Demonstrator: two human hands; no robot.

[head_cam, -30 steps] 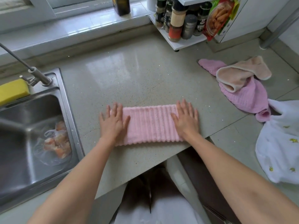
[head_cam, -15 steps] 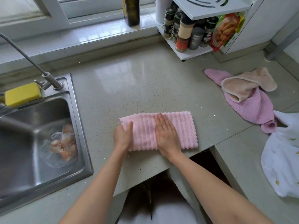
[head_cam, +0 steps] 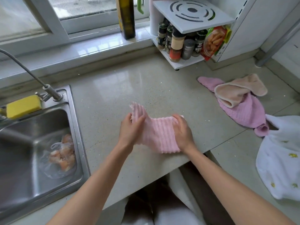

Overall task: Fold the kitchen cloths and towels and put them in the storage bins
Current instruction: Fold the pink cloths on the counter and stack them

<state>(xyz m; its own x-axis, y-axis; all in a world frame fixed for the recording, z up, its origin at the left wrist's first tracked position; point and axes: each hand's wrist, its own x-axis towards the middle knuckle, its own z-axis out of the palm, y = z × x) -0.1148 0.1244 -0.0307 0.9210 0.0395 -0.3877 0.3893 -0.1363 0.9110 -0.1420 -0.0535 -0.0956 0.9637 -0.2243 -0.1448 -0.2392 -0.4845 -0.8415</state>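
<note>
Left hand [head_cam: 130,131] has gone from pinching the flat pink ribbed cloth's [head_cam: 155,135] left end to lifting it up and over toward the right hand [head_cam: 182,131], which pins the right part on the counter [head_cam: 100,103], so another fold looks underway.

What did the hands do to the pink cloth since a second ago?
The left hand took hold of the pink ribbed cloth's left end and lifted it up and toward the right, starting another fold. The right hand slid from the cloth's right end toward its middle and now presses it there. The pile of unfolded cloths and the white towel stayed put.
</note>
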